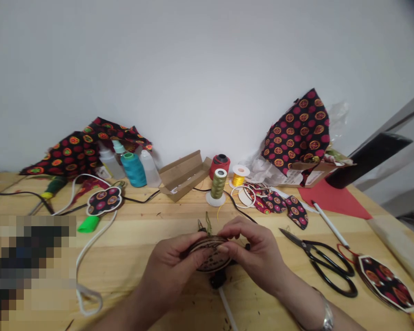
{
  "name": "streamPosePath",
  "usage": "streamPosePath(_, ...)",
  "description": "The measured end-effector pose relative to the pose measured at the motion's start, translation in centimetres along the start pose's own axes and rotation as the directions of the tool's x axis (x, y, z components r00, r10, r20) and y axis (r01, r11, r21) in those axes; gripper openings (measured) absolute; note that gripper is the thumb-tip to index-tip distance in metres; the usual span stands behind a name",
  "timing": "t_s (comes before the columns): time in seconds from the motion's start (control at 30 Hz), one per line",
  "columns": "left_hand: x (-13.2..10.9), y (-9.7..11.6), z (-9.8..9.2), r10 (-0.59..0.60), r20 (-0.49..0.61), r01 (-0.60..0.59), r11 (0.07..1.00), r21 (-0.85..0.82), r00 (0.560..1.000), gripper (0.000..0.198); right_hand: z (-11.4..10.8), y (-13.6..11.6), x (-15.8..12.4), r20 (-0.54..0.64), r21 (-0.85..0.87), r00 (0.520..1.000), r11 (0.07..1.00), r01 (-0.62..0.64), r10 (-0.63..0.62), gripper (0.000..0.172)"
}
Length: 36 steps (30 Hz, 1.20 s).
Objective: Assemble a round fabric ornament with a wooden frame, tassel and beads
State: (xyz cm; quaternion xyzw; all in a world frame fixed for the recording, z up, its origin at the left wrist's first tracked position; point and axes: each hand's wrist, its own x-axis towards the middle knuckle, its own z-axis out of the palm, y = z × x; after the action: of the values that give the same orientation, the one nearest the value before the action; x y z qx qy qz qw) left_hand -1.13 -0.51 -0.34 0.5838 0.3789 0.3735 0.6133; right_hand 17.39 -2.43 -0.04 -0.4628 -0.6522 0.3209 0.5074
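Observation:
Between my two hands is a round wooden disc [210,257] with dark markings on its face. My left hand [172,266] is closed on its left side, the thumb lying across the face. My right hand [250,253] grips the upper right rim, its thumb and forefinger pinched there. A green cord [209,224] sticks up beyond the disc's far edge. Under the disc sits a dark object [218,279] with a white rod or cable running toward me; its kind is unclear. Large black-handled scissors [317,259] lie to the right of my right hand.
Behind stand an olive thread spool [217,186], a teal thread cone [134,170] and an open cardboard box [186,177]. Patterned fabric pieces [296,211] lie at right, near a white pen [331,225] and an octagonal fabric-covered piece [386,282]. A flower-shaped piece [104,201] and white cable [81,257] are at left.

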Motion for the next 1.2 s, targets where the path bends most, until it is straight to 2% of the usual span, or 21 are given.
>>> streamPosePath(0.17, 0.0, 0.4, 0.2, 0.048, 0.021, -0.049, 0.997, 0.055, 0.999, 0.019, 0.2, -0.1, -0.1, -0.024, -0.012, 1.000, 1.000, 0.012, -0.012, 0.002)
streamPosePath(0.4, -0.3, 0.7, 0.1, 0.064, -0.022, -0.060, 0.988, 0.140, 0.998, 0.019, 0.3, -0.2, -0.2, -0.060, -0.038, 0.998, 0.999, 0.028, -0.030, 0.003)
streamPosePath(0.57, -0.4, 0.1, -0.5, 0.132, -0.142, -0.110, 0.983, 0.150, 0.981, 0.027, 0.0, -0.3, -0.2, -0.076, -0.046, 0.997, 0.999, 0.015, -0.018, 0.003)
streamPosePath(0.77, -0.4, 0.7, -0.3, 0.205, -0.217, -0.157, 0.963, 0.217, 0.955, 0.016, -0.2, -0.4, 0.0, -0.087, -0.068, 0.996, 0.998, 0.010, -0.016, 0.003)
streamPosePath(0.97, -0.5, 1.0, -0.4, 0.251, -0.157, -0.197, 0.935, 0.294, 0.955, 0.017, 0.0, -0.4, -0.2, -0.082, -0.097, 0.996, 0.995, 0.038, -0.046, 0.003)
streamPosePath(1.2, -0.4, 0.9, -0.2, 0.249, -0.172, -0.201, 0.946, 0.254, 0.953, 0.018, -0.1, -0.6, -0.2, -0.079, -0.111, 0.995, 0.992, 0.057, -0.066, 0.004)
